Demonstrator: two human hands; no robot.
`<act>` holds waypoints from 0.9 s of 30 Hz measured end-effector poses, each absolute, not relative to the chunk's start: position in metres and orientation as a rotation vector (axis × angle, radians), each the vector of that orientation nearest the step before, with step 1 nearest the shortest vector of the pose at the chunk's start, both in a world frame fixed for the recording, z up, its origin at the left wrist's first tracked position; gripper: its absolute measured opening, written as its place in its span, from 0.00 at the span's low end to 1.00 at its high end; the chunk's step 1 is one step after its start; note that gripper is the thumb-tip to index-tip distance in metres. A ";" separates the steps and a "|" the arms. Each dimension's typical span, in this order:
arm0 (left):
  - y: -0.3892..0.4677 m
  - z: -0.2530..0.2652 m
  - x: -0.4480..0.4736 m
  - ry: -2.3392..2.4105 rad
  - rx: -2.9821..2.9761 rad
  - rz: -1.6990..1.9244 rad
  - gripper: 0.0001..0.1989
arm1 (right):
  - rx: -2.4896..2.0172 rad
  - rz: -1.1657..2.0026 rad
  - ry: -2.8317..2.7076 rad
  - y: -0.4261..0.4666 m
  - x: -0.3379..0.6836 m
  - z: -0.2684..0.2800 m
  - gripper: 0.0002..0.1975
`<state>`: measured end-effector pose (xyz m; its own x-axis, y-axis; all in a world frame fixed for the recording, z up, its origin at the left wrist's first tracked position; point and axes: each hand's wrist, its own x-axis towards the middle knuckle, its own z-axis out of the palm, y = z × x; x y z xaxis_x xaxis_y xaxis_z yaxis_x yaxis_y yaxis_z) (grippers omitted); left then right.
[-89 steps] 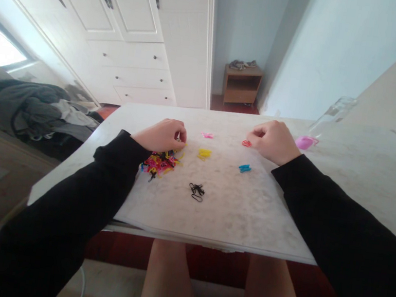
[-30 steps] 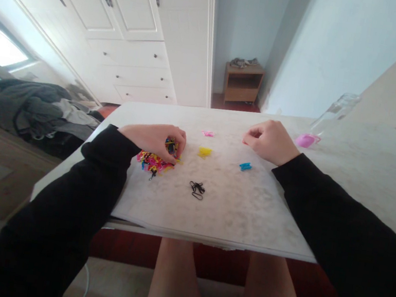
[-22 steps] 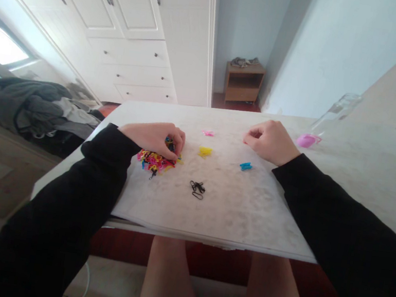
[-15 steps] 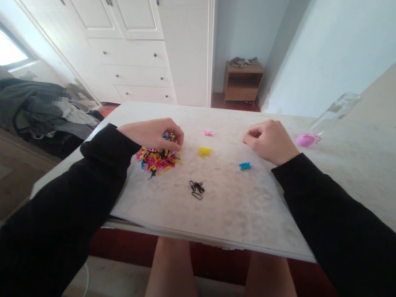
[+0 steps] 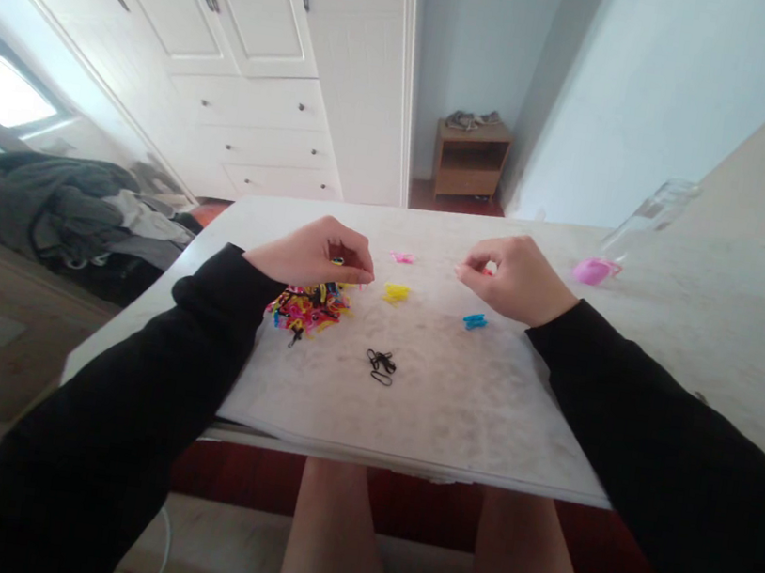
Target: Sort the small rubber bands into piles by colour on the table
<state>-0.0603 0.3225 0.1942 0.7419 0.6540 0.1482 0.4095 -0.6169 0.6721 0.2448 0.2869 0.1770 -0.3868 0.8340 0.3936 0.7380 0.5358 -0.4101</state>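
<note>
A small pink rubber band (image 5: 362, 287) shows at the fingertips of my left hand (image 5: 320, 254), which is closed in a pinch. Below that hand lies a mixed heap of colourful rubber bands (image 5: 308, 309), partly covered by it. My right hand (image 5: 516, 277) is curled with thumb and finger together; whatever is between them is too small to make out. A bit of red (image 5: 489, 268) shows through its finger loop. Between the hands sit pink bands (image 5: 402, 258) and yellow bands (image 5: 396, 294). Blue bands (image 5: 474, 321) lie below my right hand, and black bands (image 5: 381, 365) lie nearer me.
On the right of the white table (image 5: 449, 419) a clear bottle (image 5: 652, 215) stands behind a pink rounded object (image 5: 594, 271). Dark clothes (image 5: 45, 201) are heaped at the left. A white wardrobe (image 5: 271, 15) and a small wooden cabinet (image 5: 471, 161) are beyond the table.
My left hand has lifted off the heap and moved right, with a pink rubber band at its fingertips. My right hand has shifted slightly left, and red now shows behind its fingers.
</note>
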 end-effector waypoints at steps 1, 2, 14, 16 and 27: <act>0.322 0.194 -0.059 0.810 2.298 0.540 0.11 | -1.169 0.255 -2.252 0.285 0.243 0.177 0.11; 0.321 0.193 -0.058 0.825 2.284 0.571 0.11 | -1.068 0.283 -2.286 0.283 0.240 0.177 0.10; 0.318 0.185 -0.051 0.824 2.243 0.717 0.09 | -0.639 0.387 -2.523 0.266 0.219 0.169 0.20; 0.318 0.185 -0.051 0.824 2.233 0.725 0.09 | -0.644 0.386 -2.535 0.265 0.218 0.169 0.22; 0.321 0.179 -0.049 0.783 2.157 0.760 0.11 | -0.718 0.308 -2.520 0.270 0.212 0.162 0.23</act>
